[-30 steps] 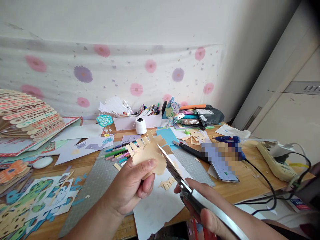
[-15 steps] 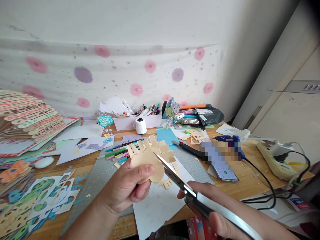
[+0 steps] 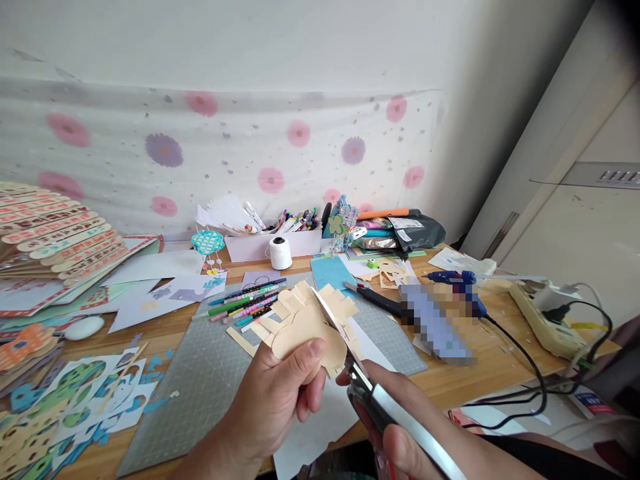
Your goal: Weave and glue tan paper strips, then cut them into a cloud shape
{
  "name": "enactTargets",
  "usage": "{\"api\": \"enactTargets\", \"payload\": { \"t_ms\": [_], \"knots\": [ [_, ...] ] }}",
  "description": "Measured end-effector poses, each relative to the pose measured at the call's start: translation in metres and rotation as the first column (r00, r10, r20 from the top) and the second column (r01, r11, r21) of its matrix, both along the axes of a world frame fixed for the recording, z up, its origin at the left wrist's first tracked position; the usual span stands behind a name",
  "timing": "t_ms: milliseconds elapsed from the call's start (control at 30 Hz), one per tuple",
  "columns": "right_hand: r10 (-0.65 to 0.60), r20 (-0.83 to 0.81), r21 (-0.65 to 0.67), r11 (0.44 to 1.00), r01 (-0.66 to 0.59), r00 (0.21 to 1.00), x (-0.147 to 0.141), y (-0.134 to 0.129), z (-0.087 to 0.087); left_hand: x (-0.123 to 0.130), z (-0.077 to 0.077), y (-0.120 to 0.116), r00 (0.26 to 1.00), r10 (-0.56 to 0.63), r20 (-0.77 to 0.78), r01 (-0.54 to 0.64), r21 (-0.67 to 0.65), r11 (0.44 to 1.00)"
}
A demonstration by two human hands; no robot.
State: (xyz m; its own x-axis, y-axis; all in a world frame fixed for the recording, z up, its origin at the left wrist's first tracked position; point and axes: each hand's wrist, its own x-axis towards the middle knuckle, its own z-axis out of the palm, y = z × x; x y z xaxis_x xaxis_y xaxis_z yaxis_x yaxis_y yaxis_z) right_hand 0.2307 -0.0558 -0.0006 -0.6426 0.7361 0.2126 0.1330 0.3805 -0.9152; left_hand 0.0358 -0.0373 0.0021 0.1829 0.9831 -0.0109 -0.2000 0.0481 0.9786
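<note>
A cream paper cutout [image 3: 307, 327] with a rounded middle and many tabs round its edge is pinched between the thumb and fingers of my left hand [image 3: 280, 393]. My right hand [image 3: 400, 427] is wrapped round the handles of large metal scissors [image 3: 357, 370]. Their blades point up and to the left and lie over the right part of the cutout. Below the hands a white sheet [image 3: 315, 433] lies partly over the grey cutting mat [image 3: 185, 393].
Pens [image 3: 245, 303], a thread spool [image 3: 281, 253] and blue paper [image 3: 331, 275] lie behind the hands. Paper scraps [image 3: 80, 393] cover the left. A utility knife [image 3: 380, 300], glue gun [image 3: 453, 277] with cable and power strip [image 3: 543, 327] are at right.
My left hand has moved right with the cutout, which is turned somewhat. The scissors are steeper, and my right hand has shifted left and slightly down.
</note>
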Motion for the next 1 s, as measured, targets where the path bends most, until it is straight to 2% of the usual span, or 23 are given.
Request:
{"api": "enactTargets", "payload": {
  "t_ms": [100, 200, 433, 633, 833, 1000],
  "knots": [
    [-0.039, -0.049, 0.05, 0.998, 0.041, 0.998, -0.002, 0.0, -0.014, 0.01, 0.0, -0.006, 0.997, 0.063, 0.047, -0.063, -0.017, 0.998],
    [0.003, -0.109, 0.056, 0.998, 0.003, 0.994, -0.008, 0.0, -0.019, 0.016, 0.003, -0.009, 0.992, 0.106, 0.062, -0.106, -0.007, 0.994],
    [0.034, -0.109, 0.065, 0.997, -0.027, 0.993, -0.01, 0.0, -0.005, 0.019, 0.009, -0.013, 0.991, 0.097, 0.089, -0.096, -0.019, 0.995],
    [-0.057, -0.094, 0.012, 0.998, 0.058, 0.994, -0.01, -0.007, -0.002, 0.018, 0.005, -0.014, 0.982, 0.095, 0.166, -0.085, -0.065, 0.994],
    [-0.037, -0.047, 0.027, 0.999, 0.038, 0.998, -0.009, -0.008, 0.001, 0.018, 0.004, -0.01, 0.977, 0.104, 0.184, -0.087, -0.096, 0.992],
    [-0.078, -0.029, 0.02, 0.997, 0.078, 0.997, -0.013, -0.007, 0.004, 0.017, 0.004, -0.008, 0.97, 0.112, 0.215, -0.087, -0.119, 0.989]
  ]
}}
